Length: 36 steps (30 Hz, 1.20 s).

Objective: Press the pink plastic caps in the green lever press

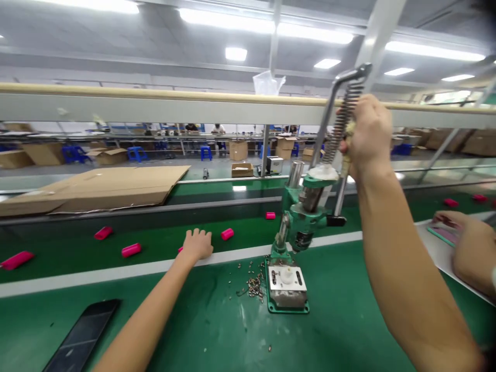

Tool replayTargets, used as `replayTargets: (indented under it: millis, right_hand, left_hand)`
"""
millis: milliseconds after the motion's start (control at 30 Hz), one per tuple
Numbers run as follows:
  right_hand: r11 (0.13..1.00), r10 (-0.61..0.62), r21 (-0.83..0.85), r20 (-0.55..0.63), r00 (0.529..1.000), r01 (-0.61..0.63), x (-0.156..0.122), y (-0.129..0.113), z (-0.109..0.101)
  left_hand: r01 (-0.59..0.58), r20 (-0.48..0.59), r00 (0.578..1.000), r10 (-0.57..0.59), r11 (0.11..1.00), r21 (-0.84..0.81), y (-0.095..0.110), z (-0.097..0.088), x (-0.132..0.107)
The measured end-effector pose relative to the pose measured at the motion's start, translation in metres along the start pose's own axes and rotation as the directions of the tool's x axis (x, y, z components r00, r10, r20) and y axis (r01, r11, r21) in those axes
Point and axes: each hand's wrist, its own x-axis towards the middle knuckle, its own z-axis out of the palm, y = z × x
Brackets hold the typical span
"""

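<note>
My right hand [370, 129] is raised and closed around the wrapped handle [349, 135] of a green hand press, beside its coil spring [341, 121]. The press [306, 219] stands on the green bench, its head above a white fixture plate [287, 279] with a small round white piece in the middle. My left hand [198, 244] reaches palm down over the white edge strip; its fingertips are hidden from me. Just left of it, a pink cylinder [180, 249] shows in part. Another pink cylinder [227, 234] lies to its right.
Small metal bits [254, 287] lie scattered left of the press base. A dark phone [83, 336] rests at the front left. More pink cylinders [131, 250] dot the green belt. Flat cardboard [96, 188] lies beyond. At right, a co-worker's hand [451, 219] holds a green-edged piece.
</note>
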Motion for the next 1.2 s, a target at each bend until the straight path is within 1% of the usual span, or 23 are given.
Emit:
replayTargets:
  millis: [67, 100, 133, 167, 200, 233, 267, 300, 333, 367, 433, 467, 500, 533, 600, 633, 667, 767, 800, 900, 1000, 1100, 1200]
  right_hand:
    - [1.000, -0.007, 0.000, 0.047, 0.999, 0.007, 0.000, 0.002, 0.000]
    - [1.000, 0.005, -0.010, 0.065, 0.998, -0.004, 0.001, 0.003, 0.000]
    - [1.000, 0.019, -0.025, 0.076, 0.997, -0.017, 0.001, 0.004, 0.000]
    - [0.999, 0.032, -0.034, 0.086, 0.996, -0.029, 0.002, 0.005, 0.000]
    - [0.999, 0.040, -0.034, 0.091, 0.995, -0.037, 0.004, 0.005, 0.000]
    - [0.999, 0.048, -0.028, 0.097, 0.994, -0.045, 0.005, 0.005, -0.001]
    - [0.998, 0.057, -0.021, 0.104, 0.993, -0.055, 0.006, 0.005, -0.001]
    - [0.998, 0.068, -0.015, 0.111, 0.991, -0.067, 0.006, 0.004, -0.001]
    - [0.997, 0.077, -0.009, 0.117, 0.990, -0.076, 0.006, 0.002, -0.001]
    - [0.997, 0.083, -0.006, 0.123, 0.989, -0.083, 0.005, 0.000, -0.002]
    - [0.997, 0.071, 0.005, 0.127, 0.989, -0.073, 0.002, -0.004, -0.003]
    - [0.998, 0.058, 0.015, 0.129, 0.990, -0.060, 0.001, -0.006, -0.003]
    - [0.999, 0.044, 0.024, 0.131, 0.990, -0.048, -0.001, -0.007, -0.003]
    - [0.999, 0.033, 0.030, 0.134, 0.990, -0.038, -0.003, -0.008, -0.003]
    - [0.999, 0.019, 0.035, 0.138, 0.990, -0.024, -0.005, -0.008, -0.004]
    - [0.999, 0.014, 0.040, 0.143, 0.990, -0.020, -0.005, -0.007, -0.004]
    - [0.999, 0.006, 0.047, 0.148, 0.989, -0.013, -0.005, -0.007, -0.004]
    - [0.998, -0.003, 0.061, 0.175, 0.985, -0.008, -0.005, -0.006, -0.004]
    - [0.998, -0.003, 0.061, 0.183, 0.983, -0.009, -0.005, -0.005, -0.004]
    - [0.998, -0.010, 0.064, 0.194, 0.981, -0.002, -0.005, -0.006, -0.004]
    - [0.999, -0.007, 0.051, 0.195, 0.981, -0.003, -0.009, -0.009, -0.006]
    - [0.999, 0.013, 0.027, 0.188, 0.982, -0.019, -0.012, -0.011, -0.005]
    - [0.999, 0.029, 0.016, 0.183, 0.983, -0.032, -0.008, -0.011, -0.001]
  left_hand:
    - [-0.012, 0.062, 0.998, 0.011, 1.000, 0.024, -0.008, -0.010, 0.002]
    - [-0.029, 0.091, 0.996, 0.025, 0.999, 0.035, -0.009, -0.017, 0.002]
    - [-0.046, 0.105, 0.993, 0.044, 0.999, 0.024, -0.006, -0.025, 0.002]
    - [-0.065, 0.099, 0.993, 0.067, 0.997, -0.029, 0.000, -0.033, 0.001]
    - [-0.084, 0.071, 0.993, 0.093, 0.988, -0.129, 0.010, -0.040, -0.002]
    - [-0.112, 0.029, 0.992, 0.124, 0.957, -0.268, 0.024, -0.046, -0.007]
    - [-0.150, -0.014, 0.987, 0.159, 0.894, -0.421, 0.041, -0.050, -0.013]
    - [-0.191, -0.048, 0.979, 0.199, 0.806, -0.560, 0.061, -0.051, -0.020]
    - [-0.237, -0.055, 0.962, 0.266, 0.721, -0.651, 0.083, -0.049, -0.028]
    - [-0.278, -0.043, 0.937, 0.347, 0.665, -0.693, 0.105, -0.044, -0.036]
    - [-0.358, -0.027, 0.871, 0.490, 0.596, -0.719, 0.144, -0.027, -0.048]
    - [-0.378, -0.027, 0.846, 0.533, 0.564, -0.734, 0.159, -0.017, -0.053]
    - [-0.381, -0.033, 0.832, 0.554, 0.525, -0.761, 0.170, -0.007, -0.056]
    - [-0.363, -0.042, 0.828, 0.559, 0.479, -0.799, 0.177, 0.003, -0.059]
    - [-0.308, -0.059, 0.834, 0.549, 0.374, -0.875, 0.184, 0.016, -0.062]
    - [-0.292, -0.069, 0.835, 0.546, 0.333, -0.897, 0.184, 0.019, -0.063]
    - [-0.292, -0.084, 0.833, 0.547, 0.306, -0.906, 0.184, 0.021, -0.064]
    - [-0.315, -0.124, 0.822, 0.555, 0.264, -0.912, 0.183, 0.020, -0.067]
    - [-0.297, -0.119, 0.824, 0.554, 0.243, -0.923, 0.184, 0.020, -0.069]
    - [-0.190, -0.066, 0.831, 0.553, 0.170, -0.967, 0.187, 0.021, -0.071]
    - [-0.147, -0.041, 0.832, 0.553, 0.149, -0.978, 0.191, 0.025, -0.072]
    - [-0.135, -0.036, 0.827, 0.561, 0.136, -0.981, 0.194, 0.026, -0.071]
    - [-0.143, -0.056, 0.828, 0.558, 0.114, -0.983, 0.195, 0.027, -0.071]
